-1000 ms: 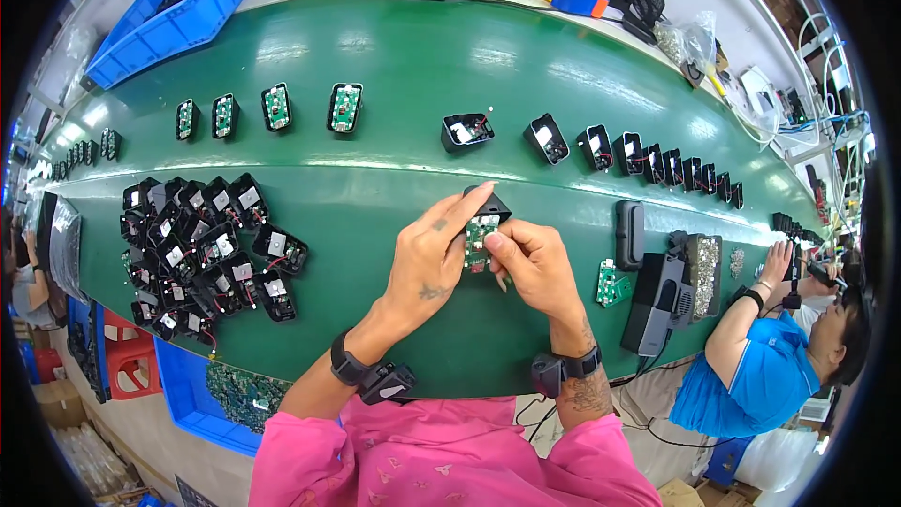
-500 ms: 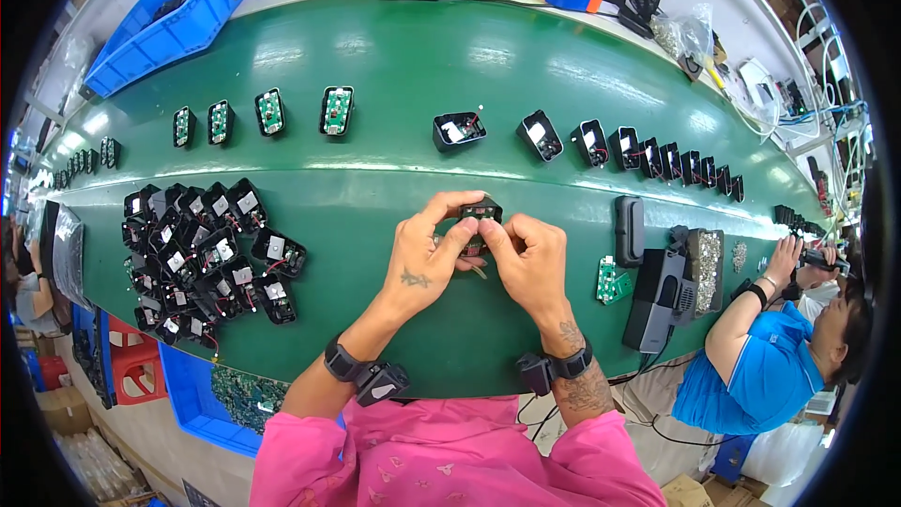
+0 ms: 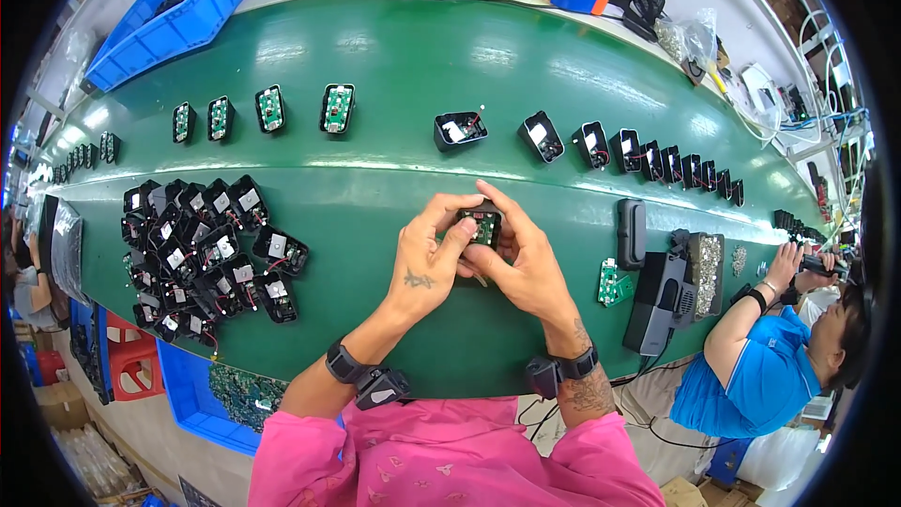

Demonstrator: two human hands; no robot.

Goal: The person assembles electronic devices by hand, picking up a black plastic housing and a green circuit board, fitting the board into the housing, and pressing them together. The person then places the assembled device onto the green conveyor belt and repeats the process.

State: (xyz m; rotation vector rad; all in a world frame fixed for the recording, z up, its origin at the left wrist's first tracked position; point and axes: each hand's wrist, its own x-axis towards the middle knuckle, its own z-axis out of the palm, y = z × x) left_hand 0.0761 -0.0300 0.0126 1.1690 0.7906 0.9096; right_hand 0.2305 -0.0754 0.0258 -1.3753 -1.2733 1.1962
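Between my two hands is a black plastic housing with a green circuit board (image 3: 484,227) seated in it, held above the green table. My left hand (image 3: 430,249) wraps its left side, thumb on the board's edge. My right hand (image 3: 522,253) closes round the right side, its thumb at the near end and fingertips at the far end. Fingers cover much of the housing. To the left lies a heap of open black housings (image 3: 218,246) with white parts and red wires inside. Loose green circuit boards (image 3: 610,284) lie to the right.
Board-fitted housings (image 3: 337,110) stand in a row at the far left; open housings (image 3: 541,137) line the far right. A grey-black device (image 3: 657,296) stands beside a tray of small metal parts (image 3: 706,272). Blue crates (image 3: 174,14) flank the table. A co-worker in blue (image 3: 751,366) sits right.
My right thumb has slid down from the board's far part toward the near end, uncovering more of the board. My right fingers now stretch over the far end.
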